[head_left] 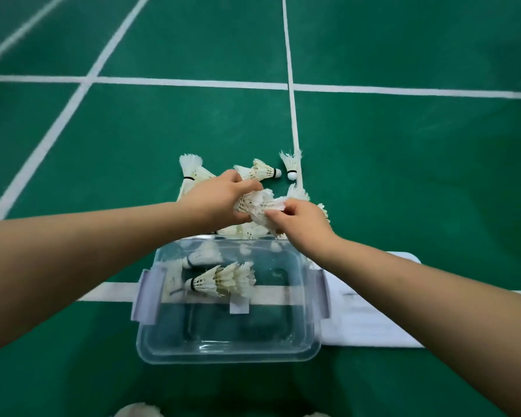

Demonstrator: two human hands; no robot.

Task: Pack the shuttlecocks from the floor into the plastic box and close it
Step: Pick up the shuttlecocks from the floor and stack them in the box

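Grasp of a bunch of shuttlecocks (257, 206) at the floor pile, just beyond the open plastic box (226, 358): left hand (217, 200) and right hand (301, 224) both curl round it. Best lifted lightly, uncrushed, and released over the box. Feathers white, frayed; corks white, black-banded.

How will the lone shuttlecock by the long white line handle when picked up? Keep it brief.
The lone shuttlecock probably weighs very little: thin feathers on a small round cork. Its frayed feather tips suggest it crushes easily, so pinch lightly. Pushed, it would likely swing around its cork rather than roll straight.
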